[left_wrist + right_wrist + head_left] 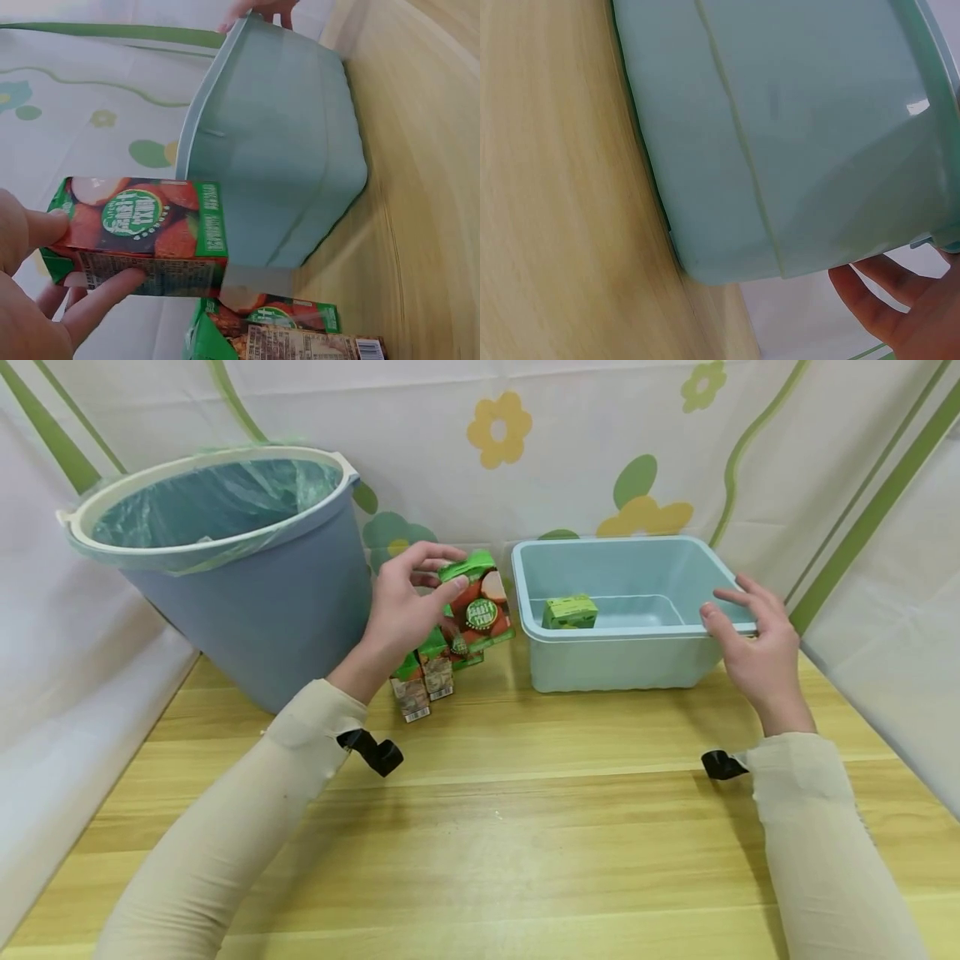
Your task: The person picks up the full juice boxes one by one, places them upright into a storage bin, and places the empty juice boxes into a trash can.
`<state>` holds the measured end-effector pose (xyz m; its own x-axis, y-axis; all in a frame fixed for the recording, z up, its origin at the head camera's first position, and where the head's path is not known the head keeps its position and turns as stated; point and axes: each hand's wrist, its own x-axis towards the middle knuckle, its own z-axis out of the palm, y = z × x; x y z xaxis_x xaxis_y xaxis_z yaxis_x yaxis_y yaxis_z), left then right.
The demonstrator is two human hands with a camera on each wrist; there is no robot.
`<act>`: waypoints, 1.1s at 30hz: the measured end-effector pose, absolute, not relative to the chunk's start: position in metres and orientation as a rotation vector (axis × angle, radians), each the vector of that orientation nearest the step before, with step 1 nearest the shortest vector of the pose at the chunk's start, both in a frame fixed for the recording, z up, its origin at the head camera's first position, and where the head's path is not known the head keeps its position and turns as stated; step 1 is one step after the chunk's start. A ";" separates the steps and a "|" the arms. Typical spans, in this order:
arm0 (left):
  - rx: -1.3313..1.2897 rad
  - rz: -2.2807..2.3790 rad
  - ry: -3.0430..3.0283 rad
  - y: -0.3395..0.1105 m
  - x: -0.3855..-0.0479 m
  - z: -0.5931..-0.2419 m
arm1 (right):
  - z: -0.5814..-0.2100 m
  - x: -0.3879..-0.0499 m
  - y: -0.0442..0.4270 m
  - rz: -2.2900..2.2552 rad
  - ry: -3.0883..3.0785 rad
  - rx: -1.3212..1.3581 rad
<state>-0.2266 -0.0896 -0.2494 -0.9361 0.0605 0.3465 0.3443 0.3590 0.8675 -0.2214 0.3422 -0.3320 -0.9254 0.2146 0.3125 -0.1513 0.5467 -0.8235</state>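
Beside the tub (618,663), a held carton (483,610) points up, long axis slightly tilted.

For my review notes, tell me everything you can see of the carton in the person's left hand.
The carton is a small box, apparently coated card, with green ends, red fruit pictures and a round green badge with pale lettering. One narrow side carries fine print, too small to read. I see no opening in it. The left hand holds it near one end, thumb on the picture face. It tilts, raised above the table, just left of the pale blue tub.
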 end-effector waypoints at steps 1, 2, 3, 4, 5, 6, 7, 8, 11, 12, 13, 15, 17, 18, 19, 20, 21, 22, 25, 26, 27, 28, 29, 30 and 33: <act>-0.353 -1.603 -2.352 -0.090 -0.226 -0.249 | -0.332 -0.222 0.342 1.334 -2.409 -0.051; -0.343 -1.615 -2.331 -0.090 -0.226 -0.249 | -0.332 -0.222 0.341 1.334 -2.411 -0.050; -0.335 -1.630 -2.309 -0.090 -0.226 -0.248 | -0.331 -0.223 0.341 1.333 -2.413 -0.049; -0.325 -1.642 -2.285 -0.090 -0.226 -0.248 | -0.331 -0.223 0.340 1.333 -2.414 -0.047; -0.315 -1.665 -2.259 -0.090 -0.226 -0.247 | -0.331 -0.223 0.340 1.331 -2.416 -0.045; -0.303 -1.676 -2.237 -0.090 -0.226 -0.247 | -0.331 -0.224 0.339 1.330 -2.417 -0.043; -0.293 -1.689 -2.216 -0.090 -0.226 -0.246 | -0.331 -0.224 0.339 1.329 -2.418 -0.042; -0.285 -1.707 -2.193 -0.090 -0.226 -0.246 | -0.331 -0.225 0.338 1.328 -2.420 -0.040; -0.279 -1.761 -2.127 -0.089 -0.225 -0.244 | -0.330 -0.225 0.337 1.328 -2.420 -0.036; -0.279 -1.771 -2.109 -0.089 -0.225 -0.244 | -0.330 -0.225 0.336 1.329 -2.419 -0.034; -0.277 -1.785 -2.091 -0.089 -0.225 -0.244 | -0.330 -0.226 0.336 1.329 -2.420 -0.033; -0.265 -1.815 -2.058 -0.088 -0.224 -0.244 | -0.329 -0.226 0.335 1.330 -2.420 -0.032; -0.244 -1.848 -2.027 -0.088 -0.223 -0.243 | -0.329 -0.226 0.335 1.331 -2.417 -0.027; -0.232 -1.870 -2.008 -0.087 -0.223 -0.242 | -0.329 -0.227 0.335 1.333 -2.416 -0.025; -0.222 -1.897 -1.986 -0.086 -0.224 -0.242 | -0.329 -0.227 0.335 1.335 -2.414 -0.025; -0.219 -1.920 -1.968 -0.085 -0.224 -0.241 | -0.329 -0.227 0.336 1.338 -2.412 -0.024; -0.219 -1.935 -1.953 -0.083 -0.224 -0.241 | -0.329 -0.226 0.337 1.340 -2.410 -0.023; -0.218 -1.953 -1.942 -0.080 -0.224 -0.241 | -0.330 -0.226 0.338 1.343 -2.409 -0.023; -0.234 -1.992 -1.933 -0.071 -0.225 -0.241 | -0.330 -0.224 0.341 1.349 -2.415 -0.031; -0.237 -1.997 -1.940 -0.068 -0.225 -0.241 | -0.331 -0.223 0.342 1.353 -2.415 -0.034; -0.236 -2.000 -1.949 -0.066 -0.226 -0.241 | -0.331 -0.223 0.343 1.355 -2.415 -0.037; -0.233 -2.009 -1.954 -0.064 -0.226 -0.241 | -0.332 -0.222 0.344 1.358 -2.414 -0.040; -0.226 -2.021 -1.955 -0.062 -0.226 -0.241 | -0.332 -0.222 0.344 1.360 -2.413 -0.043; -0.216 -2.036 -1.953 -0.061 -0.227 -0.241 | -0.333 -0.222 0.344 1.362 -2.409 -0.043; -0.178 -2.078 -1.940 -0.061 -0.229 -0.240 | -0.333 -0.222 0.344 1.364 -2.401 -0.039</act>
<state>-0.2285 -0.0606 -0.2399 -0.9498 -0.1275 0.2858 0.2939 -0.0495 0.9545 -0.2222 0.3436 -0.3333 -0.9284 0.2066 0.3088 -0.1595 0.5290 -0.8335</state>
